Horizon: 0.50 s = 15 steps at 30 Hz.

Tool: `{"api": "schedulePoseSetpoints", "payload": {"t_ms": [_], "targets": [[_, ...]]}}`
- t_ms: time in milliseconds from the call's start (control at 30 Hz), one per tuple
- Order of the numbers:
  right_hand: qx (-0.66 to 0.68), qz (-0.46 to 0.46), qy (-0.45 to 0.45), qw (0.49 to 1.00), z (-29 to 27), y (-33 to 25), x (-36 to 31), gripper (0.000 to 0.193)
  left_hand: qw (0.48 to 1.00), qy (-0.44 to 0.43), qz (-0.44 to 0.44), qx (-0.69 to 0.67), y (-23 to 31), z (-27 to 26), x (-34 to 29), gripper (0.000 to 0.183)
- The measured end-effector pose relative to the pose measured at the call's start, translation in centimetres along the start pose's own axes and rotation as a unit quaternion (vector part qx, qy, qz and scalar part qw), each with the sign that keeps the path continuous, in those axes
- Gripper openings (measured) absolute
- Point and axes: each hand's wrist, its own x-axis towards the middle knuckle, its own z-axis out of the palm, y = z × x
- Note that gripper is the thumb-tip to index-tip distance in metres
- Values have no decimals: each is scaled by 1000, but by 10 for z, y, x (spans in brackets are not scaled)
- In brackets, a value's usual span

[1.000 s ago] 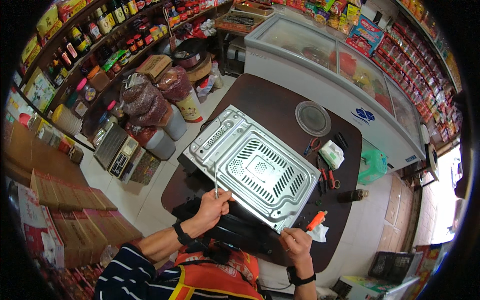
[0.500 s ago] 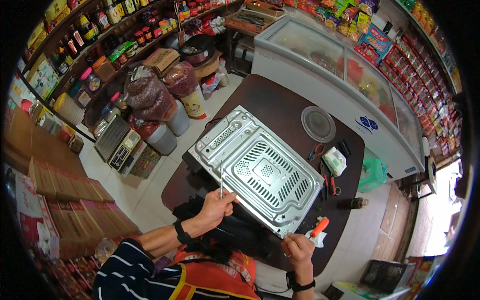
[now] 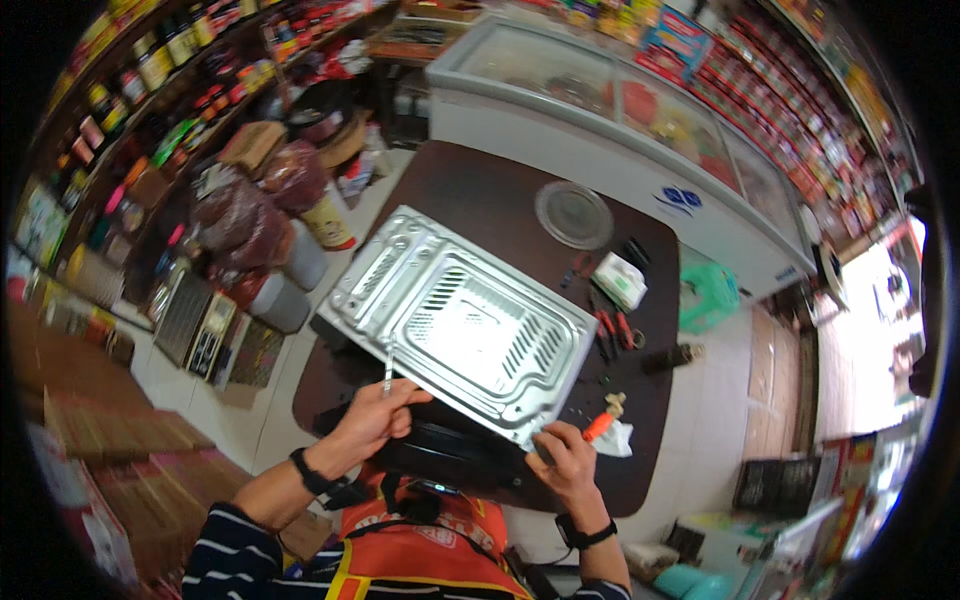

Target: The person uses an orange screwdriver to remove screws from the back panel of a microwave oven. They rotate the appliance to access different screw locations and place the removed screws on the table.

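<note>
A silver metal panel (image 3: pixel 470 255), pressed with vent slots and round holes, lies on top of a black-sided, box-shaped appliance on the table. My left hand (image 3: pixel 372 415) is closed around a thin silver rod-like tool (image 3: pixel 389 362) at the panel's near left edge. The tool points away from me, its tip close to the panel; its exact kind is unclear. At the near right corner, my right hand (image 3: pixel 568 462) has its fingers curled against the panel's edge, and they hide that corner. An orange-handled tool (image 3: pixel 599 427) lies beside that hand on a white tissue (image 3: pixel 616 440).
On the dark table (image 3: pixel 450 170) rest a round clear plate (image 3: pixel 574 214), a white packet (image 3: pixel 619 281), red-handled pliers (image 3: pixel 625 328) and a dark bottle (image 3: pixel 673 358). Beyond stands a glass-topped chest freezer (image 3: pixel 540 135). Filled sacks (image 3: pixel 235 215) and cardboard boxes (image 3: pixel 120 430) are at left.
The whole view has shifted, so the table and panel appear further left. My right hand has closed in on the panel's near corner. My left hand keeps the silver tool near the same edge.
</note>
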Motion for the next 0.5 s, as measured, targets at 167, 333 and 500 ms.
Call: {"api": "schedulePoseSetpoints", "payload": {"t_ms": [167,333,500], "targets": [[18,18,28,999,7,11,-15,36,901,-74,61,423,28,30,-26,25],[66,114,93,987,20,17,-29,56,580,-347,430,599,23,123,27,27],[131,197,140,962,33,19,-36,93,350,-515,441,646,4,179,85,33]]}}
